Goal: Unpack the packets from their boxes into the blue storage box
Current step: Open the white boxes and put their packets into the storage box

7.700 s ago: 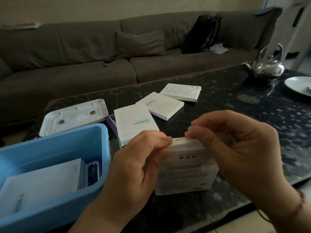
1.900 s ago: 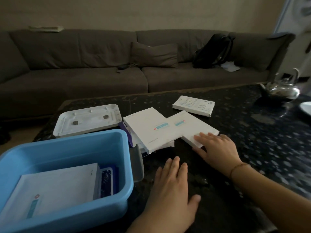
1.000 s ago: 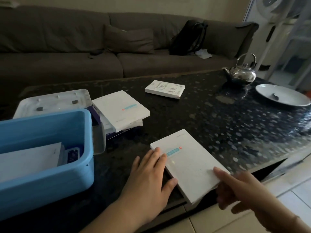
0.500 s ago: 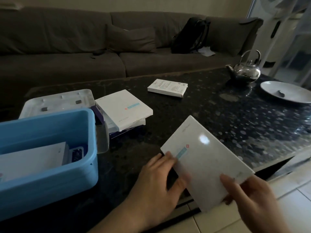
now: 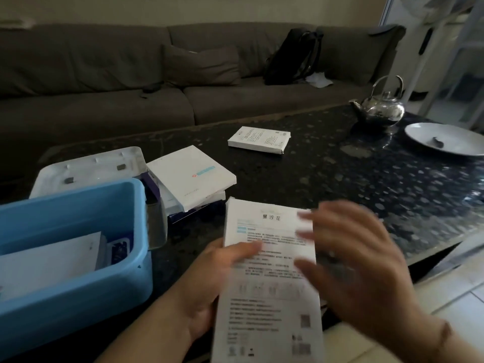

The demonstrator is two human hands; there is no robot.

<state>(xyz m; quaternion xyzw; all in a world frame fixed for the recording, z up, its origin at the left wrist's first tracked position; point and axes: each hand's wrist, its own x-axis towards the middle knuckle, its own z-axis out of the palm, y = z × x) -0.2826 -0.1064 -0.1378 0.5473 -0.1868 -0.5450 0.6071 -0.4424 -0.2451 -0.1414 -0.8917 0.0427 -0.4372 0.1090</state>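
The left hand held a white box up over the near edge of the desk, its printed back facing up; the thumb lay curled across the box's left side and the other fingers were hidden beneath it. The right hand was at the box's right edge, its fingers spread and straight, blurred, so I could not tell whether they touched the box.

To the left, at the near corner, stood the blue storage box, with a flat white packet lying inside and a dark-printed one beside it. Just behind it lay its white lid, upside down. To the right of the lid, a second white box sat tilted on top of a small stack. Farther off, near the middle of the desk, a third white box lay flat, print side up.

At the far right were a steel kettle and a white plate. A brown sofa ran behind the desk, with a black backpack on it.
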